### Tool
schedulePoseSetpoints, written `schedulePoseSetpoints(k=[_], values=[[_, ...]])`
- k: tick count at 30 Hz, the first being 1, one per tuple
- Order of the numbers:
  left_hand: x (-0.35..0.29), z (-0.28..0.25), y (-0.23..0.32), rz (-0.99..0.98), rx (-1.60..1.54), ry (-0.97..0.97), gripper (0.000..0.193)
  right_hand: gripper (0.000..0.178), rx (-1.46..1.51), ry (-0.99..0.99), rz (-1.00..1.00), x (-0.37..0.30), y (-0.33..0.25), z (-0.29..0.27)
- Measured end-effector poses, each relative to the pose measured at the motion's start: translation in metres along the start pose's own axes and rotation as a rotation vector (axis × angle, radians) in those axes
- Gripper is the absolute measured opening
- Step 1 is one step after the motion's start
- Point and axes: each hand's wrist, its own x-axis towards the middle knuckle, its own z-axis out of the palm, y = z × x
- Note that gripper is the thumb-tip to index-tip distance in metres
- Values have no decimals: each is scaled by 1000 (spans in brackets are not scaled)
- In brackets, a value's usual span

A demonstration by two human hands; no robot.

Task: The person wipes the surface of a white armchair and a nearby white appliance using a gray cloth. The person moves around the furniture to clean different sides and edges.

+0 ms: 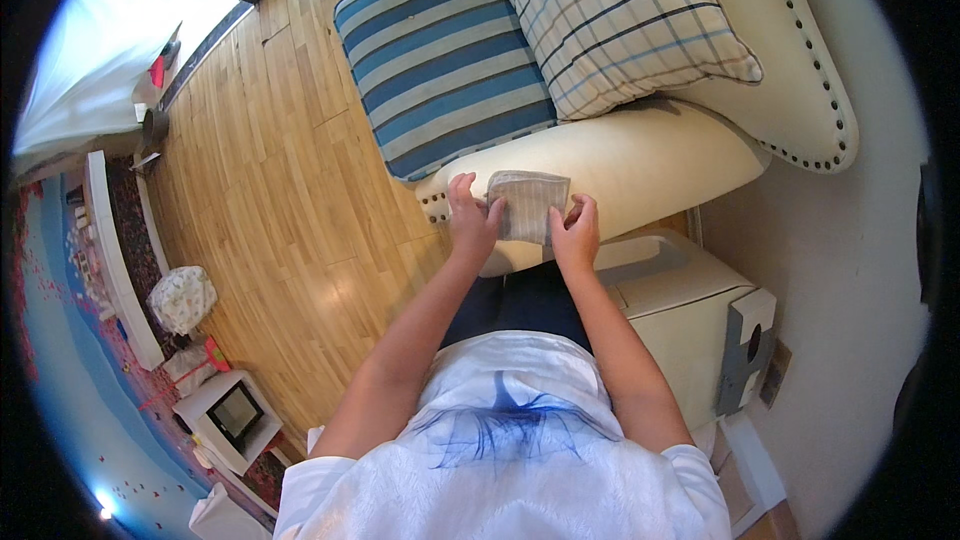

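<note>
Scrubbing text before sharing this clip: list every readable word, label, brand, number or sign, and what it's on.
Readable text: none.
Folded striped cloth: stripes only, no lettering visible.
White shirt: blue design, no letters I can make out.
Plaid cushion: pattern only.
White box with a dark panel: too small to read any marking.
Small items along the left wall: too small and blurred to tell.

Both bare forearms (400, 368) stretch forward; the bare left hand (472, 220) and bare right hand (577, 232) curve inward, thumbs facing.
</note>
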Motion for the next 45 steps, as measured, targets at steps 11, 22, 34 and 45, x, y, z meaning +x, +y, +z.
schedulePoseSetpoints(k=[11, 22, 34, 45], values=[[-10, -19, 14, 741, 503, -516, 43, 52, -530, -57, -834, -15, 17, -6], [21, 0, -9, 725, 478, -439, 51, 62, -539, -200, -1004, 11, 18, -3], [-69, -39, -34, 565, 736, -422, 51, 50, -365, -486, -1248, -10, 34, 8], [-28, 18, 8, 477, 680, -339, 51, 38, -266, -299, -1092, 36, 7, -19]])
